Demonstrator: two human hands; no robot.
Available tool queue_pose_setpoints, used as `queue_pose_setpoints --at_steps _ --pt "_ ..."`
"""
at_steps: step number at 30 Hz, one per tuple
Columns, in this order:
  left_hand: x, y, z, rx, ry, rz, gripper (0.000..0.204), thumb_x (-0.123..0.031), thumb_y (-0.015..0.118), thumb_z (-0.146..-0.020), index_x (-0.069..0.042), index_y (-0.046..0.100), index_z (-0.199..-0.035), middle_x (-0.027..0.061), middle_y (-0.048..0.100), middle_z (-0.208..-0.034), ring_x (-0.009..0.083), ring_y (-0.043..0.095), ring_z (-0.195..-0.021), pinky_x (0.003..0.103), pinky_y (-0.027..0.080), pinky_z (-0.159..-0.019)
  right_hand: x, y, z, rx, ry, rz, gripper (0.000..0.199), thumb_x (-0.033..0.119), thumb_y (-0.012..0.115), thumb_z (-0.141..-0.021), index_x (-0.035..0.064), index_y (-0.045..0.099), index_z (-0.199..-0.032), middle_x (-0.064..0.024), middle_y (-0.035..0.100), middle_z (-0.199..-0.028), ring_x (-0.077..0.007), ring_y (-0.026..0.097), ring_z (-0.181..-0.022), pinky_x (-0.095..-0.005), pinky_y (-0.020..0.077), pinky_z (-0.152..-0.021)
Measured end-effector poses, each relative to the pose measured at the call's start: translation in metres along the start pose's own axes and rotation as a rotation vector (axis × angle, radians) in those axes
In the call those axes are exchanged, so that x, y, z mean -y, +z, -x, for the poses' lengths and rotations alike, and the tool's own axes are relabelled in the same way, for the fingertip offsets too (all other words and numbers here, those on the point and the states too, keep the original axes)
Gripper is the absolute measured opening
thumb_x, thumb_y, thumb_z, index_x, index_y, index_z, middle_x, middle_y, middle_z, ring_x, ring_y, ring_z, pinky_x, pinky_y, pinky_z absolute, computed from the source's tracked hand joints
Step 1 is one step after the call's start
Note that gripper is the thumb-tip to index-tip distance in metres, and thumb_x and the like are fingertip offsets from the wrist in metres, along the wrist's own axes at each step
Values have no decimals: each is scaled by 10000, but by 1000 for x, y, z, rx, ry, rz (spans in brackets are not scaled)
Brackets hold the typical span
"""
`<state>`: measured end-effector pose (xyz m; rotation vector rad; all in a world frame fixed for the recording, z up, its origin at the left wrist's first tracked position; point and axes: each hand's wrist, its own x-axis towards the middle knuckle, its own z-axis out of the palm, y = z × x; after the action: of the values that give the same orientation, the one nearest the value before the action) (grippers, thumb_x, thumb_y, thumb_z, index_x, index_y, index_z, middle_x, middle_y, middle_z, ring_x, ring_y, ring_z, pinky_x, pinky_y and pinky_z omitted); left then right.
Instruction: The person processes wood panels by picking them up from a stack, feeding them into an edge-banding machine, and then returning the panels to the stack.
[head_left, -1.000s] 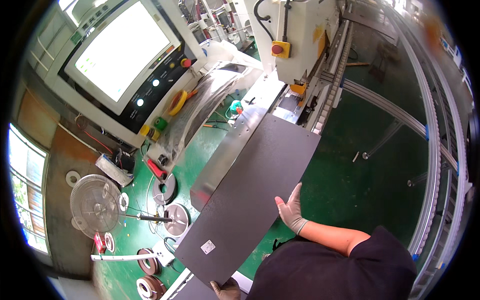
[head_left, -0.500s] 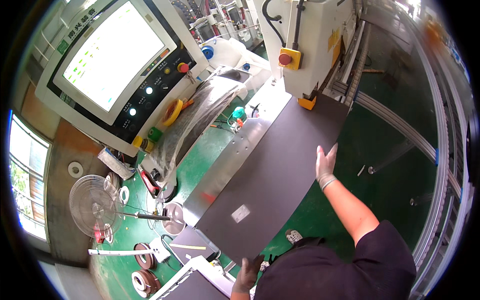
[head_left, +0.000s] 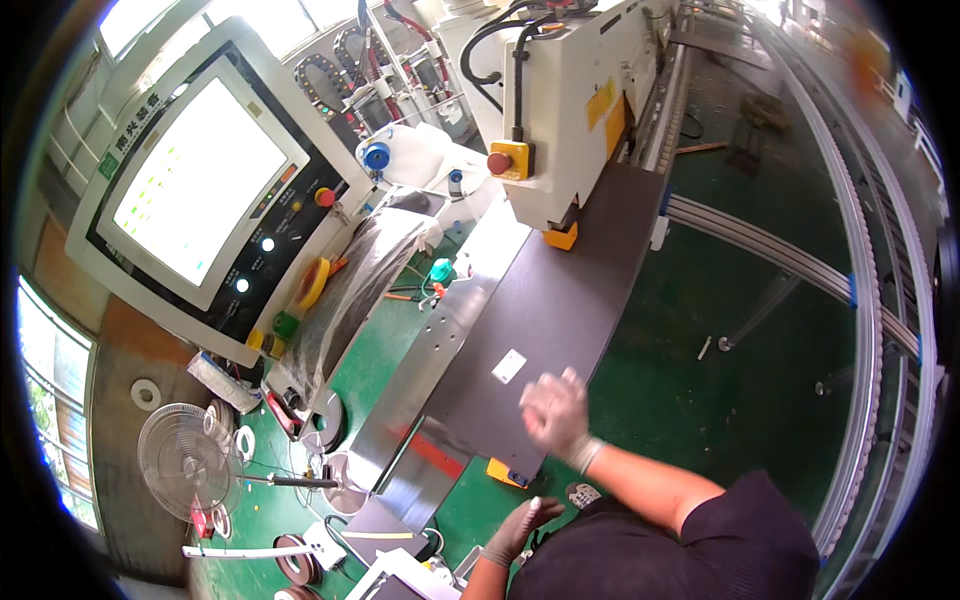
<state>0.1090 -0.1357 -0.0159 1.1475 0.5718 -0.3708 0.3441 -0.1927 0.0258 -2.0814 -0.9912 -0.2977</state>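
A long dark grey panel (head_left: 560, 320) with a small white label (head_left: 508, 366) lies along the metal machine bed (head_left: 395, 470). Its far part runs beneath the white machine head (head_left: 580, 110). My right hand (head_left: 558, 412), in a thin pale glove, hovers at the panel's near right side with loosely bent fingers and no object in it; whether it touches the panel I cannot tell. Just off the panel's near end is my left hand (head_left: 522, 528), in a grey glove, empty, fingers stretched out.
A control console (head_left: 200, 190) with a lit screen stands at the left, above plastic-wrapped material (head_left: 350, 290). A wire fan (head_left: 190, 462) and edging rolls (head_left: 297, 563) are at lower left. Metal roller rails (head_left: 760, 230) cross the right side over the green floor.
The panel has slid away from me along the bed, baring a red patch on the metal. My right hand has come back toward my body; my left hand has moved slightly right.
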Motion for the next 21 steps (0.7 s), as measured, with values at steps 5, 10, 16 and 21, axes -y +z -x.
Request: queue_pose_setpoints --at_steps 5,10,16,21 --pt "149 -59 28 -256 -127 -817 392 -378 437 -1004 -84 596 -1207 224 636 -1134 370 606 -1084 417 481 -939 -7 -2 3 -71 -189 -135 78 180 674 -714 153 709 -779 -1 725 -922 -207 667 -982 -432 463 -937" --pt "345 -117 144 -302 -142 -1153 271 -253 428 -980 -65 589 -1089 241 655 -994 402 629 -1000 516 491 -854 -40 -9 -21 -140 -252 -120 62 128 619 -707 127 672 -739 -42 712 -884 -255 671 -954 -449 475 -933" --pt "364 -110 200 -455 -202 -1073 221 -196 403 -982 -32 539 -1041 243 651 -918 428 623 -910 536 489 -791 -82 -15 -56 -251 -149 28 95 108 585 -761 85 667 -803 -93 688 -930 -295 634 -960 -468 410 -994" --pt "294 -55 170 -953 -159 -45 339 -265 499 -965 32 647 -1037 226 661 -1025 366 615 -997 406 474 -864 -120 28 -66 -409 -17 100 185 87 649 -747 78 708 -921 -103 673 -1042 -322 611 -1021 -430 471 -944"
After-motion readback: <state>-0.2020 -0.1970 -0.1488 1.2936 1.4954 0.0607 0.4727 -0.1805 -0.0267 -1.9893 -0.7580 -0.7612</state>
